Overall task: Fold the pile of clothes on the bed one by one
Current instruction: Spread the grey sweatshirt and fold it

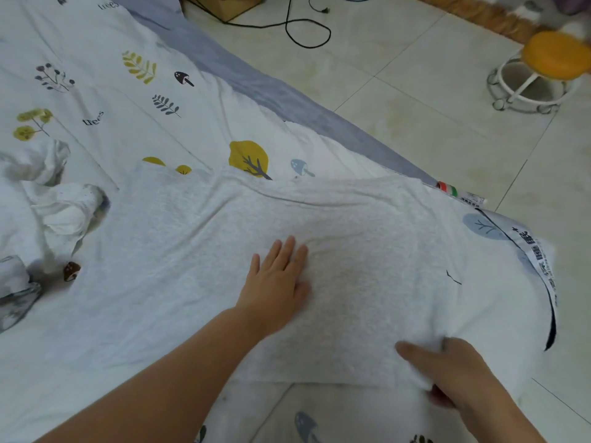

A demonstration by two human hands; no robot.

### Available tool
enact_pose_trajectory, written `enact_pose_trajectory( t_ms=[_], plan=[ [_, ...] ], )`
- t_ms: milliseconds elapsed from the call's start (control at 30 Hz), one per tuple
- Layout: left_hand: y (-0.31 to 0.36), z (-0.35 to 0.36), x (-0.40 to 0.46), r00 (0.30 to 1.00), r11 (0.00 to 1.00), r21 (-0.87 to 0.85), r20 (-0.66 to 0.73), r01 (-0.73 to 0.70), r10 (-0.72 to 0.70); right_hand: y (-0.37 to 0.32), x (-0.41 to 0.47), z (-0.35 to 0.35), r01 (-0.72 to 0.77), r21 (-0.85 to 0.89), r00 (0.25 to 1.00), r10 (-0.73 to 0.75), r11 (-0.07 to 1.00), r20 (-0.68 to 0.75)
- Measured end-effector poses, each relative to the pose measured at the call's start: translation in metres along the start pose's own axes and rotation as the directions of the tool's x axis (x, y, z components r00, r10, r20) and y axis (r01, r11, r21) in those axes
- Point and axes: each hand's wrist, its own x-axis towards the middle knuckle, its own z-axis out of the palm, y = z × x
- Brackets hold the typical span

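Note:
A pale grey-white garment (367, 251) lies spread flat across the bed, its near edge folded straight. My left hand (278, 286) rests flat on its middle, fingers straight and together. My right hand (447, 369) is at the garment's near right corner, with thumb and fingers pinching the fabric edge; the fingertips are partly hidden under the cloth. A crumpled heap of white and grey clothes (48, 199) sits on the bed at the left.
The bedsheet (128, 100) is white with tree, leaf and mushroom prints and has a grey border along its right edge. Tiled floor (415, 107) lies to the right, with a black cable (307, 30), a cardboard box and an orange stool (550, 59).

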Motion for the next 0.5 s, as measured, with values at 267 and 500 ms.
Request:
enact_pose_trajectory(
  t_ms=[267,500],
  plan=[
    [0.008,-0.046,-0.023,0.988,0.727,-0.67,0.138,0.147,-0.072,-0.04,-0.056,0.035,0.421,-0.029,0.892,-0.42,0.907,-0.168],
    [-0.035,-0.097,-0.061,0.965,-0.154,-0.953,0.249,0.26,0.087,-0.093,-0.108,0.134,0.818,-0.38,0.472,-0.881,0.433,0.013]
  ],
)
